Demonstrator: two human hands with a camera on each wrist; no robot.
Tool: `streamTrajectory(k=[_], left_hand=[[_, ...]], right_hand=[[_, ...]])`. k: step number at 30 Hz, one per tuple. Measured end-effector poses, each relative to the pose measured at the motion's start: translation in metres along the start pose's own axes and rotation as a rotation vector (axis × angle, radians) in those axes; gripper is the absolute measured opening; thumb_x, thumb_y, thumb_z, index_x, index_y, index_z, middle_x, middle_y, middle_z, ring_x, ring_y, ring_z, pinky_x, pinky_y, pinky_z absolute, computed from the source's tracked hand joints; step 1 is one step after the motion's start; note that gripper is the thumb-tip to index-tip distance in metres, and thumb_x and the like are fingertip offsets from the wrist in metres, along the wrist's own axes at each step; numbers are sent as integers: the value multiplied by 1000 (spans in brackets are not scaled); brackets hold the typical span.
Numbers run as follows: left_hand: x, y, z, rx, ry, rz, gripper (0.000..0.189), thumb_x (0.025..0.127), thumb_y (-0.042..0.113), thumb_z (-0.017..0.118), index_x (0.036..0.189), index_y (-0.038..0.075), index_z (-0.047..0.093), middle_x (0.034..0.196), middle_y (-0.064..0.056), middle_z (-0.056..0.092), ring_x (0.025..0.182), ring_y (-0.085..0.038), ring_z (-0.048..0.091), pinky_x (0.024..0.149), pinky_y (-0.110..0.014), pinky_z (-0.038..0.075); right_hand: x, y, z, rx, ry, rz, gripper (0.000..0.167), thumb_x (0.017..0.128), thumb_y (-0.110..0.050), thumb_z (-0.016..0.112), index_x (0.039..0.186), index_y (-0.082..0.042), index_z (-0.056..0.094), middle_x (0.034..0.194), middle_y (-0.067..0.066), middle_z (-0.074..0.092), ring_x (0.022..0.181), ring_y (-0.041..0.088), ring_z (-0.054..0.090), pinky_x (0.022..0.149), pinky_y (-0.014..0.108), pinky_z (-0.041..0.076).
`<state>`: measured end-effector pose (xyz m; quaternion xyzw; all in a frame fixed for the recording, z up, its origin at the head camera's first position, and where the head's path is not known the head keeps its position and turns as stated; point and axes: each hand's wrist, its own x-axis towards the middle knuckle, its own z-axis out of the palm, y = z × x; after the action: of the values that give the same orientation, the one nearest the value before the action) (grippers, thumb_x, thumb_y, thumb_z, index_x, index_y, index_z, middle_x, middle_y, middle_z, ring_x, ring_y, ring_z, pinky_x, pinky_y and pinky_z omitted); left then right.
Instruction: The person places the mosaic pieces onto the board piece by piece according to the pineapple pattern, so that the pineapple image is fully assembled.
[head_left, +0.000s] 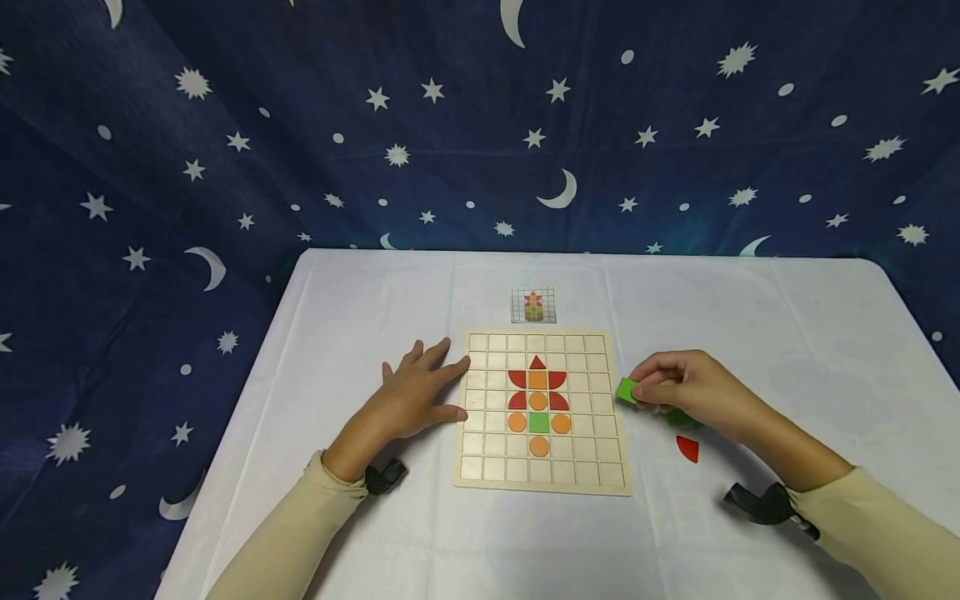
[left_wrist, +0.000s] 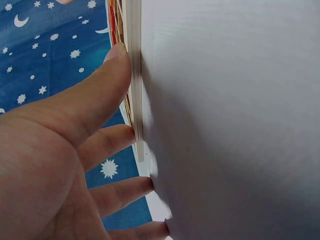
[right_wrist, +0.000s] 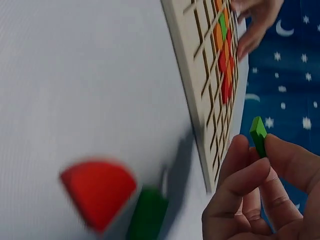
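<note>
A wooden grid board (head_left: 480, 471) lies flat on the table, with red, orange and green pieces set in its middle squares. My left hand (head_left: 411, 396) spreads its fingers along the board's left edge, thumb and index fingertip touching it. Just off the right edge, my right hand (head_left: 686, 387) pinches a green square tile (head_left: 627, 391) between thumb and fingers. In the right wrist view that green tile (right_wrist: 258, 134) is tilted, seen nearly edge-on. Below this hand lie a red quarter-circle piece (head_left: 687, 449) and more green (head_left: 681, 419), partly hidden by the hand.
Behind the board lies a small pattern card (head_left: 534, 306) showing a coloured figure on a grid. A white cloth (head_left: 375, 283) covers the table. Dark blue curtain (head_left: 450, 125) with stars and moons hangs at the back and left.
</note>
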<state>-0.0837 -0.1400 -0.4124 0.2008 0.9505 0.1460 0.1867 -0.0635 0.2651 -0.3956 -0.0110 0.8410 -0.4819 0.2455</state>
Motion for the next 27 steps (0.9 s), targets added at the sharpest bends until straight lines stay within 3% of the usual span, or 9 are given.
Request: streamTrajectory(k=[10, 14, 19, 27], left_hand=[[0, -1, 1, -2, 1, -6, 80, 87, 53, 76, 156, 30, 43, 170, -11, 22, 154, -51, 16, 103, -87, 20], [0, -1, 0, -1, 4, -5, 80, 86, 52, 76, 156, 29, 44, 170, -12, 23, 154, -52, 17, 102, -88, 21], [0, 0, 0, -5, -5, -11, 81, 86, 53, 76, 156, 30, 44, 170, -11, 23, 154, -51, 16, 103, -87, 20], [0, 0, 1, 0, -1, -6, 81, 86, 53, 76, 156, 30, 44, 170, -11, 23, 154, -51, 16, 103, -87, 20]], right_hand=[[4, -10, 37, -18, -111, -28, 20, 85, -15, 81, 100, -5, 73, 84, 9, 76, 72, 21, 66, 56, 29, 51], [4, -12, 51, -81, -118, -88, 15, 84, -17, 83, 94, -10, 74, 78, 4, 75, 63, 16, 62, 51, 26, 47], [3, -16, 65, -165, -105, -165, 11, 82, -18, 85, 89, -16, 77, 71, -4, 73, 64, 10, 63, 58, 22, 47], [4, -16, 78, -211, -88, -243, 10, 79, -15, 86, 82, -20, 79, 67, -11, 71, 62, 5, 61, 57, 22, 46]])
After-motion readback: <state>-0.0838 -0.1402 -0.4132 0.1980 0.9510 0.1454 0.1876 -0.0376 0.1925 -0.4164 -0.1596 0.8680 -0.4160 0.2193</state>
